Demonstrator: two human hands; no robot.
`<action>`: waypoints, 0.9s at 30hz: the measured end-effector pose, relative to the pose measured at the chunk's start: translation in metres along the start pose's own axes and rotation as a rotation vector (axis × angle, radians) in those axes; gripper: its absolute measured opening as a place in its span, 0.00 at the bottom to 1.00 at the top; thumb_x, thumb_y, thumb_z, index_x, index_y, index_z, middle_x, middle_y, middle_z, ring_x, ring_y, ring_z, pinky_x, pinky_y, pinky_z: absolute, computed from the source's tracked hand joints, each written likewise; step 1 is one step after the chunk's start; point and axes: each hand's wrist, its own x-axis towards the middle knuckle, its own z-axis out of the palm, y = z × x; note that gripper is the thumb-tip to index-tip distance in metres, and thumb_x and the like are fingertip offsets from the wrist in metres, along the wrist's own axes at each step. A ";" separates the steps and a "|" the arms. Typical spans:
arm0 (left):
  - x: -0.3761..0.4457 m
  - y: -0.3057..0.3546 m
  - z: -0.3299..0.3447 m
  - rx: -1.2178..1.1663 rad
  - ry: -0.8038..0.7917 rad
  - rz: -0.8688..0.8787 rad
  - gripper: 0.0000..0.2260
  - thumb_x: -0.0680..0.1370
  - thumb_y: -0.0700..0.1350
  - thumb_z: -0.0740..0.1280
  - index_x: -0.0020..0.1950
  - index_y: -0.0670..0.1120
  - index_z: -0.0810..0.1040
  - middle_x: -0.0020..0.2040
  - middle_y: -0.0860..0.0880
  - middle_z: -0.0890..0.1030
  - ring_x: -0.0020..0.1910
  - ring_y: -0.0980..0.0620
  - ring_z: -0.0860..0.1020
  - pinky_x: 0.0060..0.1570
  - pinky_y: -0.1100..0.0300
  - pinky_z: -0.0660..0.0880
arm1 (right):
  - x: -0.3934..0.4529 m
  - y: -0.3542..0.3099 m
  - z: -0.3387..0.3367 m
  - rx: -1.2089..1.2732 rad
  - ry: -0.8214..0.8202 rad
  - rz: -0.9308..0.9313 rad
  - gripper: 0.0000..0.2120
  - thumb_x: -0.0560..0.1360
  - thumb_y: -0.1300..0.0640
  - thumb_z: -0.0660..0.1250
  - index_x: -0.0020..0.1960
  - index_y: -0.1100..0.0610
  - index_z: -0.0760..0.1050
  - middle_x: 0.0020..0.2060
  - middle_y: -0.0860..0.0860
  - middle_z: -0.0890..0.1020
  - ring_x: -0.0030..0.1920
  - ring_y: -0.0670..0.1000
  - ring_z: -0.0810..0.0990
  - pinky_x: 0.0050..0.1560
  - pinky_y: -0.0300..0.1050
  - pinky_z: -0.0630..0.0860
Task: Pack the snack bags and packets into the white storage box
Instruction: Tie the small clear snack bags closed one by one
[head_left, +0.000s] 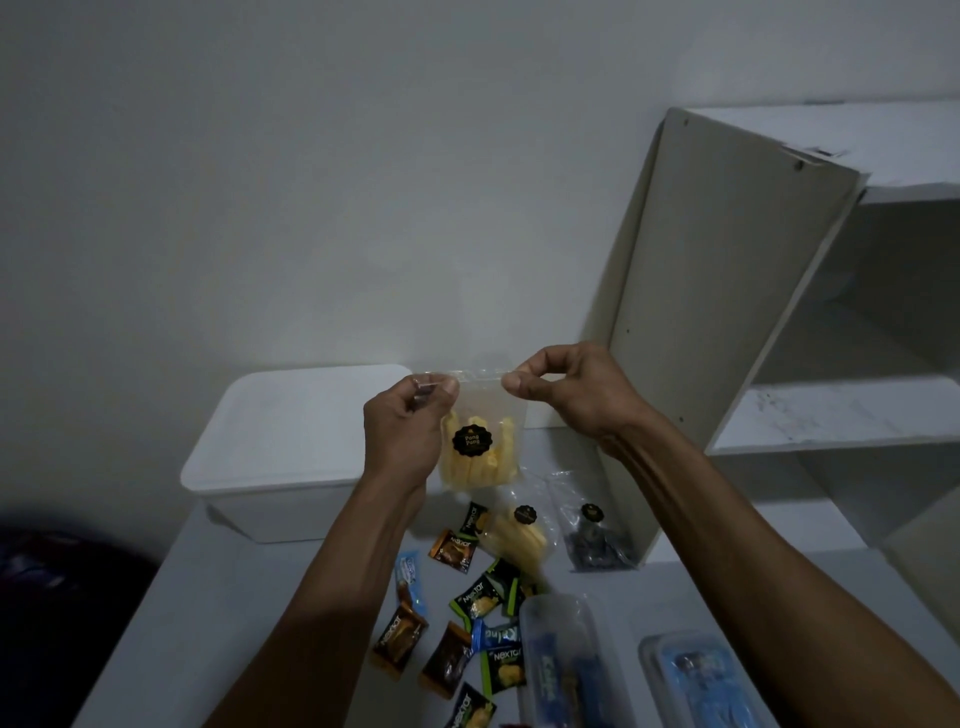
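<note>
Above table, clear snack bag (480, 441) hangs btwn left hand (410, 421) & right hand (566, 387), both pinching its top corners.

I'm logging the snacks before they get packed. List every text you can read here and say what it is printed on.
"Pong Pong": black round sticker on the clear bag of yellow sticks pinched at its top by the left hand and right hand.
"Nextar": green packets and brown packets on the table.
Too blurred to read: stickers on the two lying bags, blue packets, plastic tubs.
</note>
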 end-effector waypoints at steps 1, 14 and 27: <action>0.000 0.000 0.001 -0.005 0.003 -0.002 0.05 0.76 0.42 0.71 0.42 0.51 0.82 0.41 0.51 0.82 0.42 0.54 0.78 0.42 0.61 0.72 | 0.000 0.000 0.001 0.001 0.002 -0.007 0.05 0.71 0.55 0.76 0.40 0.56 0.82 0.43 0.50 0.86 0.47 0.43 0.82 0.44 0.33 0.71; 0.007 0.006 -0.005 -0.035 0.098 0.031 0.04 0.75 0.40 0.72 0.42 0.48 0.82 0.39 0.54 0.82 0.34 0.69 0.78 0.37 0.75 0.74 | 0.005 0.004 -0.010 -0.010 -0.025 -0.060 0.04 0.74 0.55 0.73 0.44 0.55 0.83 0.46 0.49 0.86 0.53 0.45 0.83 0.52 0.38 0.71; 0.011 -0.001 -0.002 0.137 -0.006 0.077 0.04 0.73 0.46 0.75 0.45 0.47 0.83 0.43 0.52 0.84 0.41 0.55 0.78 0.44 0.63 0.75 | 0.016 -0.011 0.005 -0.182 -0.205 -0.018 0.08 0.74 0.54 0.74 0.44 0.60 0.84 0.34 0.47 0.84 0.33 0.39 0.79 0.37 0.34 0.75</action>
